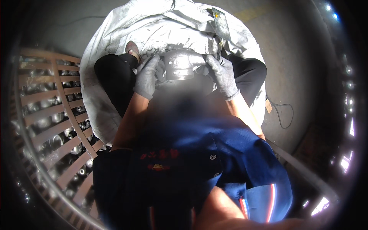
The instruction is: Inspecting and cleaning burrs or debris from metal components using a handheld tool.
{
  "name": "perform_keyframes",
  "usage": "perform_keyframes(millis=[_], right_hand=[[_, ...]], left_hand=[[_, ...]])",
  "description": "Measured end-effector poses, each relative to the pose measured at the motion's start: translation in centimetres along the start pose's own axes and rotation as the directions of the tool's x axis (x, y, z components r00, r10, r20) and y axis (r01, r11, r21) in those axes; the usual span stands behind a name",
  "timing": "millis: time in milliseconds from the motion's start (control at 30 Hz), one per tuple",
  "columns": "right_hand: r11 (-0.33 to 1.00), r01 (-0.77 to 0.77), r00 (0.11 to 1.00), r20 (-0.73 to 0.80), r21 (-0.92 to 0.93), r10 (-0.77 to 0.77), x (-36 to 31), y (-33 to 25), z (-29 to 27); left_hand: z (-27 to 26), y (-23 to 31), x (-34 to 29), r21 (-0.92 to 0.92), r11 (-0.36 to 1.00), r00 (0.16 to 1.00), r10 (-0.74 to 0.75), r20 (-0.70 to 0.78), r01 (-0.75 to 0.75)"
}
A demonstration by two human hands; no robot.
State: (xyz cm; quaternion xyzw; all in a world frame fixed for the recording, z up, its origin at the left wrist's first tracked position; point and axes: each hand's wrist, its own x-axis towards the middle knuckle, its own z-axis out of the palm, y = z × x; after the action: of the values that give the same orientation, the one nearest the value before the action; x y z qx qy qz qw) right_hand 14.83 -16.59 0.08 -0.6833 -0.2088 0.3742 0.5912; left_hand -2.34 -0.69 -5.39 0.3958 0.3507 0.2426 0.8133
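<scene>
A grey metal casting (179, 65) with a rounded body, a round lower neck and a side stub hangs in front of me, raised lettering on its face. My left hand (149, 74), in a grey glove, is closed at the casting's left side. My right hand (223, 73), gloved alike, grips the stub on its right with bent fingers. Just beyond the right hand stands a worn flat metal plate (221, 25) with an orange spot, above a dark upright piece (219, 50). Whether the right hand touches that upright I cannot tell.
A wrinkled white sheet (103, 96) lies beneath my bent legs. On the left, a rust-brown slatted metal crate (61, 88) holds many shiny metal parts (44, 122). A dark cable (291, 115) loops on the grey floor at right.
</scene>
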Motion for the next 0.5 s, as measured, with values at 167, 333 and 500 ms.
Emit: perform_keyframes(millis=[167, 333, 500], right_hand=[[0.988, 0.093, 0.995, -0.018, -0.122, -0.096, 0.3, 0.7, -0.4], [0.988, 0.077, 0.997, -0.015, -0.131, -0.079, 0.4, 0.1, 0.3], [0.986, -0.164, 0.986, 0.02, -0.034, 0.165, -0.1, -0.3, 1.8]], left_hand=[[0.2, -1.0, 0.6, -0.119, 0.993, 0.996, -0.019, -0.088, 0.008], [0.7, 0.8, 0.1, -0.208, 0.978, 0.999, -0.003, -0.044, -0.006], [3.6, 5.8, -3.8, -0.35, 0.935, 0.998, -0.067, 0.001, 0.063]])
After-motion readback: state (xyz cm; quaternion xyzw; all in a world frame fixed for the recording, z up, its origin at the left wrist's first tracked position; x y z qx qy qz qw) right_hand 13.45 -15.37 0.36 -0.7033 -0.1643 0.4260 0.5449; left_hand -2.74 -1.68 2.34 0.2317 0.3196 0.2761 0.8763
